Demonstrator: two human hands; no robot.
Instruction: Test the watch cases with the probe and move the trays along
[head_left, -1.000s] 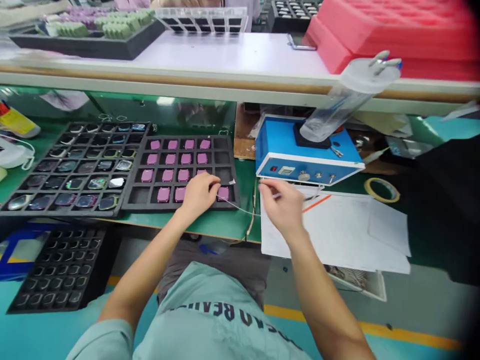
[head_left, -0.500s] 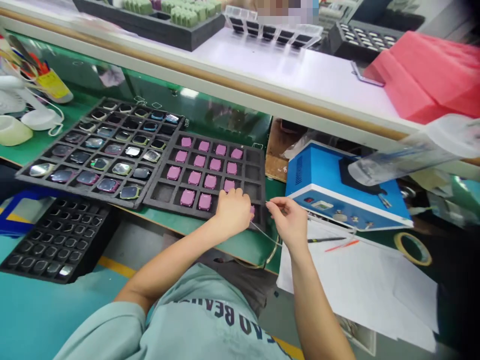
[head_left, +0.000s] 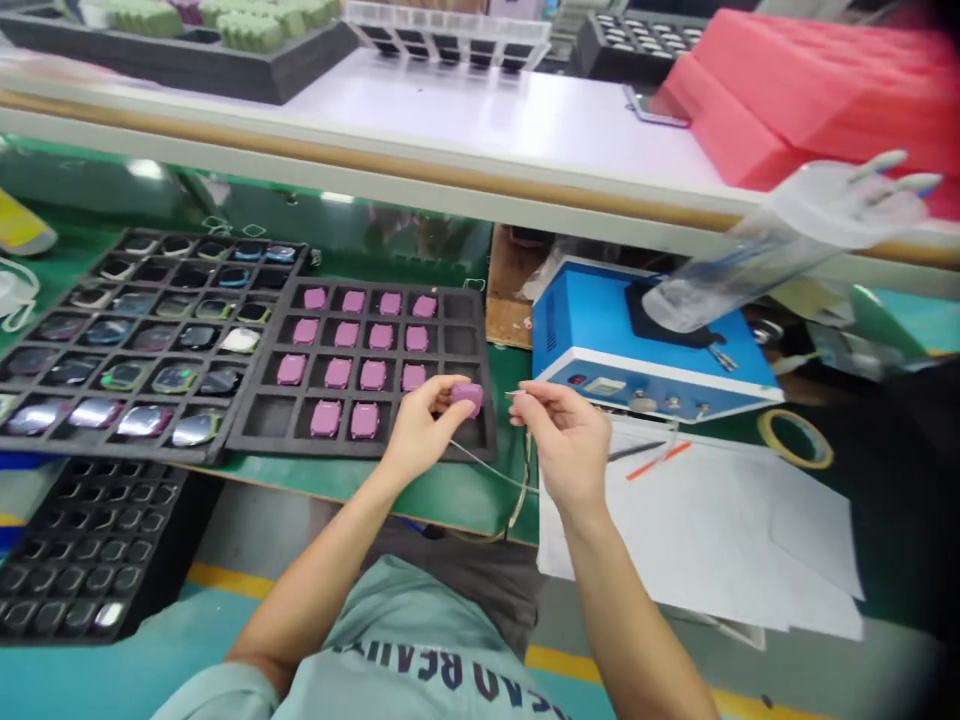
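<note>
In the head view, my left hand [head_left: 424, 425] is closed on a purple watch case [head_left: 466, 398], held between thumb and fingers above the front right of a black foam tray [head_left: 262, 440]. Several more purple cases [head_left: 373, 375] sit in that tray's compartments. Just right of the held case, my right hand [head_left: 566, 430] pinches a thin tool with a fine metal tip [head_left: 514, 393]. Its tip points left at the case, with a small gap between them. The tool's exact kind is hidden by the fingers. A thin pale tube [head_left: 487, 466] hangs below both hands.
A larger tray of watches [head_left: 217, 455] adjoins on the left. At right stands a blue control box [head_left: 667, 375] bearing a clear tube [head_left: 720, 270]. White papers [head_left: 697, 530], pens and a tape roll [head_left: 795, 438] lie nearby. A white shelf [head_left: 480, 120] overhangs the bench.
My left hand has raised the purple case from low over the tray, turning so the case shows. My right hand remains beside it, pinching. The camera view has shifted.
</note>
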